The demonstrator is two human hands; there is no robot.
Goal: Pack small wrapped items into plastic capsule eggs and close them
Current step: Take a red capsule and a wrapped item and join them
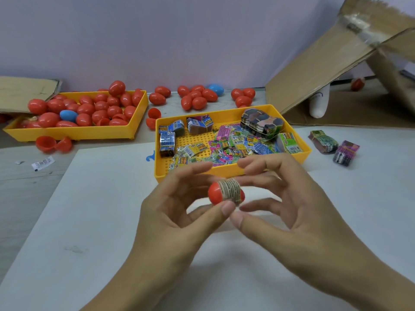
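Two hands are up in front of the person, over the white surface (78, 221). Between them is a red egg (214, 195) with a wrapped item (231, 191) sticking out of its middle. The left hand (179, 212) pinches the left half of the egg with its thumb under it and its fingers behind. The right hand (292, 198) holds the other side, thumb under and fingers curled over the top. A bit of red shows at the right end, so I think the second half is there, ready to be pushed on. Both thumbs almost meet under the egg, likely to keep it from slipping.

Right behind the hands sits a yellow tray (306, 151) full of little colored packets (224, 144). It is close, so grabbing the next one is easy. Farther left, another yellow tray (74, 132) is piled with red eggs and a blue egg (68, 115). More eggs lie loose by the wall. Some open halves (52, 143) wait beside that tray.

The egg is not shut yet. The wrap looks fat, so it may need a firm squeeze.
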